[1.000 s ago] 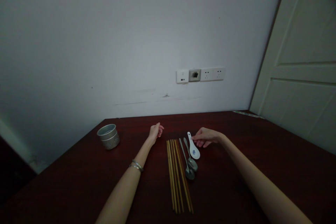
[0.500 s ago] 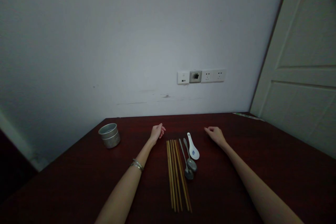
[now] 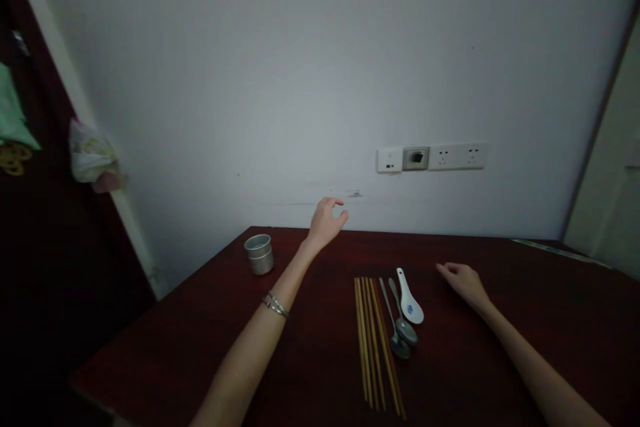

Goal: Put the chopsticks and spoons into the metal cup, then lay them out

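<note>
The dark red worktop (image 3: 165, 347) carries everything, reaching back to the pale wall, and the left hand (image 3: 327, 221) hangs toward its far edge, between the metal cup and the chopsticks. Its thumb and fingers stand apart in a curved C with nothing between them, and that gap faces right, so the cup lies off the back of the hand rather than before the fingertips. The right hand (image 3: 463, 281) rests beyond the cutlery on the right, fingers loosely folded and pointing left; whether they press together I cannot tell, but nothing shows in them. The chopsticks (image 3: 369, 340) lie in a row, long axis running away from the person, their far ends to the right of the left fingers and closer to the person. The metal cup (image 3: 261, 257) stands upright at the left, mouth up, much nearer the left hand than the right. The white spoon (image 3: 409, 302) slants beside the two metal spoons (image 3: 407, 332), bowls toward the person, and is nearer the right hand. Smallest, a bracelet (image 3: 275, 305) circles the left wrist.
</note>
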Motion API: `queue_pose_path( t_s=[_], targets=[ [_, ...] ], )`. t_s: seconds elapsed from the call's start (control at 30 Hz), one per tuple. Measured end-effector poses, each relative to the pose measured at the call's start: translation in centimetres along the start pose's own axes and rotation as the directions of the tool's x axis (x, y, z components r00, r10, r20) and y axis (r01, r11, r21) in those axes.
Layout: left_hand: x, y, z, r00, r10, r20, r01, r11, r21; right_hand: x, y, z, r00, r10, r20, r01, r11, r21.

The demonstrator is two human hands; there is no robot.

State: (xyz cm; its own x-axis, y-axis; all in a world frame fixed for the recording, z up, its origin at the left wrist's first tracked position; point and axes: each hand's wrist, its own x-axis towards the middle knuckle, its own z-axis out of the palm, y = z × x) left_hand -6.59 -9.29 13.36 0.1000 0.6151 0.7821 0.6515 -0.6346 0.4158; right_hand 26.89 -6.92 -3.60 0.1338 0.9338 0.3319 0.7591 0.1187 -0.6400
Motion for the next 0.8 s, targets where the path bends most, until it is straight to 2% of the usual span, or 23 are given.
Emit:
queue_pose_path(
  t_s=[0.1,0.2,0.27,0.33,0.47,0.57,0.67,0.8],
  targets=[
    [0.1,-1.3,-3.1,0.997,0.039,0.062,-0.051,0.974,0.219,0.1,0.3,0.1,1.000,-0.007,0.018,0.007,1.000,0.003],
    [-0.1,-4.6,-6.7,0.993,-0.037,0.110,-0.005,0.934,0.358,0.4,0.6,0.1,0.999,0.012,0.031,-0.012,1.000,0.009],
    [-0.3,-7.2,-9.2,0.986,-0.136,0.102,0.087,0.920,0.381,0.5,0.7,0.1,0.999,0.030,0.036,-0.030,0.999,0.012],
    [-0.6,-9.7,-11.7,0.959,-0.263,0.103,0.211,0.909,0.359,0.7,0.9,0.2,0.998,0.048,0.039,-0.048,0.999,0.011],
    [-1.5,-13.6,-15.6,0.856,-0.485,0.176,0.435,0.862,0.262,0.9,1.1,0.3,0.998,0.052,0.034,-0.053,0.998,0.026],
    [-2.6,-15.6,-17.4,0.788,-0.574,0.224,0.520,0.814,0.258,0.9,1.1,0.2,0.999,0.050,0.020,-0.050,0.998,0.036],
    [-4.0,-16.7,-18.1,0.730,-0.621,0.287,0.567,0.784,0.254,0.9,1.0,0.2,0.997,0.072,0.033,-0.073,0.997,0.027],
    [-5.6,-17.5,-17.8,0.710,-0.617,0.338,0.607,0.781,0.151,0.8,0.9,0.2,0.998,0.066,0.020,-0.067,0.998,0.009]
  ],
)
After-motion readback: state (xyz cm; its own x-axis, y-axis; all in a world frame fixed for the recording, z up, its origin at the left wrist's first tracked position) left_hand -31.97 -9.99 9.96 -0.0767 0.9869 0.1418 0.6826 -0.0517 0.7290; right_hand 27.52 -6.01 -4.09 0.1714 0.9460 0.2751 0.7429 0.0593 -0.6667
